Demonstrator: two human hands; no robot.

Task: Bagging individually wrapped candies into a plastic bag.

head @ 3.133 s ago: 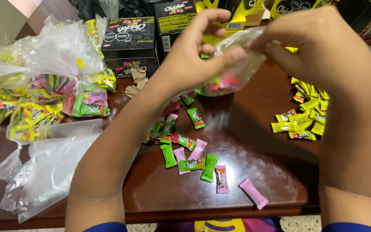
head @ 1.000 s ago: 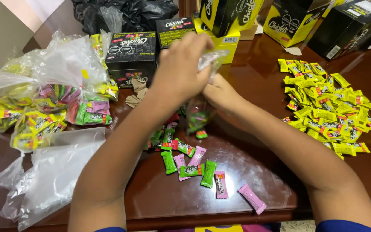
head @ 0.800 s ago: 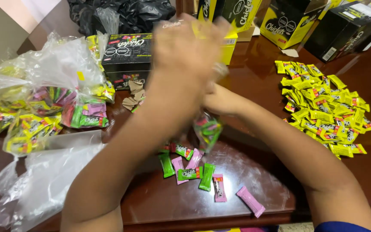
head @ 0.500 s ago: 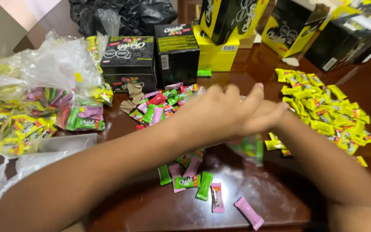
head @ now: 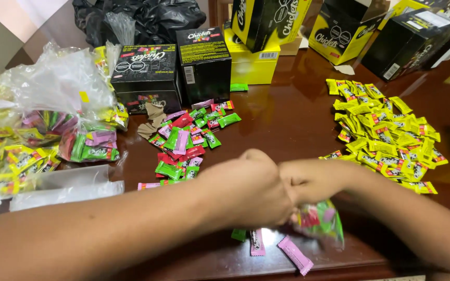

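Observation:
Low over the near edge of the dark wooden table [head: 287, 119], my left hand [head: 251, 190] and my right hand [head: 311, 179] meet, fists together. Both grip the top of a small clear plastic bag [head: 321, 221] that hangs below my right hand, filled with pink, green and red wrapped candies. Under my hands lie a few loose pink and green candies [head: 292, 254]. A spread of mixed candies [head: 188, 138] lies beyond my left forearm. A pile of yellow wrapped candies [head: 386, 132] lies to the right.
Filled clear bags of candy [head: 42, 130] are heaped at the left with flat clear bags [head: 63, 184] in front. Black and yellow cartons [head: 204, 62] stand along the back, with black plastic bags [head: 147, 18] behind them.
My hands came down from chest height toward the table's near edge, twisting the small bag's top; the bag swung from the middle to the right. The mixed candies behind are now uncovered.

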